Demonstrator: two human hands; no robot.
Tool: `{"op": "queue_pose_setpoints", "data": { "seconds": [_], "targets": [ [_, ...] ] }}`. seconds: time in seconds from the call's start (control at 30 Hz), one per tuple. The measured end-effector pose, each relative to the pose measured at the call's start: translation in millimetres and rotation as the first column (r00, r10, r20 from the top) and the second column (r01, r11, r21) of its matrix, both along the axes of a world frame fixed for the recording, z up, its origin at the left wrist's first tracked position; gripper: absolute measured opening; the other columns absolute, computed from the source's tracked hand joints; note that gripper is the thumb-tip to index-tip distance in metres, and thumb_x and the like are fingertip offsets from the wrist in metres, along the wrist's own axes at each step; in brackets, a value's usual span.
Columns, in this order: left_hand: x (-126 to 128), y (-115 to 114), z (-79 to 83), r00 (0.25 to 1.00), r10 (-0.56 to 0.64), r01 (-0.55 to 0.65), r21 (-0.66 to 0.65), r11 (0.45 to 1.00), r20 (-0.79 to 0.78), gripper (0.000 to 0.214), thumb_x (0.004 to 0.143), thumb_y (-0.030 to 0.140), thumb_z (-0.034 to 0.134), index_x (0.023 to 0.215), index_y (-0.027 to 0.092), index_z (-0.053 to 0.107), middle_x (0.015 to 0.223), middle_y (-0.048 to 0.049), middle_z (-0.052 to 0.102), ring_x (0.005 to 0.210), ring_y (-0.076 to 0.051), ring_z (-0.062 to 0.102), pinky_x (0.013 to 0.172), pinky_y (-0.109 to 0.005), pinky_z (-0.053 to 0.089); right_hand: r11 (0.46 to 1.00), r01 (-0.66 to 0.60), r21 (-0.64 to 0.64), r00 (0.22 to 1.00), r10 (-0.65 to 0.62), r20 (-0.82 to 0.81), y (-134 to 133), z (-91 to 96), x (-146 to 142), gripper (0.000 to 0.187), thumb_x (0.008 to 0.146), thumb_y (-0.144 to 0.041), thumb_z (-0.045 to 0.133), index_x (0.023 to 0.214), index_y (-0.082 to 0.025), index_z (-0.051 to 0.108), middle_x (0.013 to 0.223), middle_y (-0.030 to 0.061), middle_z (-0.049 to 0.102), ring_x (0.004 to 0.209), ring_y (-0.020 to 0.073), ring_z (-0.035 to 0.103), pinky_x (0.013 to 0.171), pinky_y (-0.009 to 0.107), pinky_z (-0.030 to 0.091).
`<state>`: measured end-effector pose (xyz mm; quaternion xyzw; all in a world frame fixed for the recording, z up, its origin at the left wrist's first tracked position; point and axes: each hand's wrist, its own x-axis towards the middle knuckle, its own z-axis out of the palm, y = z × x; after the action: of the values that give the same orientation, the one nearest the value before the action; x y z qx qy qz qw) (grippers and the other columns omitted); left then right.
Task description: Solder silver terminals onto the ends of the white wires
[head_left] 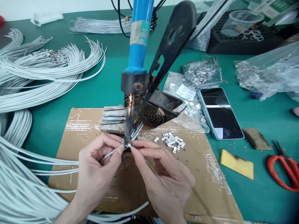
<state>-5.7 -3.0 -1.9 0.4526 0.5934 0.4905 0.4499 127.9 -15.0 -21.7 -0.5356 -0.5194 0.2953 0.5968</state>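
My left hand [100,165] is closed on a white cable [108,155], its thumb and index finger pinching close to the cable's end. Opposite it, my right hand [163,174] pinches a thin solder wire [161,178] that trails down across the palm. Both sets of fingertips meet at a tiny metal piece [128,145], too small to make out fully. Directly above, the tip of a soldering iron [129,124] with a blue handle points down and reaches this spot. Small silver metal terminals [173,141] lie loose on the cardboard [81,124] beyond my right hand.
A black bracket [173,37] holds the iron, beside a small fan [158,109]. Bundles of white cables [46,87] cover the left side. To the right are a phone [221,113], bagged terminals [201,73], a yellow sponge [237,164] and red-handled scissors [277,174].
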Motion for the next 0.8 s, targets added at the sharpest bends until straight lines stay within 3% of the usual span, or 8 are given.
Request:
{"op": "queue_pose_setpoints", "data": {
  "seconds": [0.63, 0.8],
  "targets": [
    [2, 0, 1.0, 1.000, 0.008, -0.008, -0.017, 1.000, -0.002, 0.014, 0.083, 0.012, 0.075, 0.072, 0.019, 0.075, 0.084, -0.0017, 0.075, 0.061, -0.008, 0.065, 0.053, -0.014, 0.049, 0.998, -0.050, -0.043, 0.997, 0.047, -0.066, -2, -4.7, 2, 0.020, 0.091, -0.007, 0.072, 0.080, -0.023, 0.069, 0.095, -0.0011, 0.082, 0.089, 0.0146, 0.078, 0.084, 0.024, 0.061],
    [-1, -7, -4.7, 0.999, -0.031, 0.032, -0.049, 0.998, 0.026, 0.014, 0.087, 0.012, 0.075, 0.074, 0.019, 0.075, 0.088, -0.0027, 0.077, 0.068, -0.009, 0.069, 0.060, -0.013, 0.052, 0.977, 0.061, -0.205, 0.998, -0.055, 0.035, -5, -8.1, 10, 0.008, 0.101, -0.022, 0.065, 0.095, -0.026, 0.069, 0.083, -0.0044, 0.076, 0.077, 0.0116, 0.074, 0.074, 0.020, 0.057]
  ]
}}
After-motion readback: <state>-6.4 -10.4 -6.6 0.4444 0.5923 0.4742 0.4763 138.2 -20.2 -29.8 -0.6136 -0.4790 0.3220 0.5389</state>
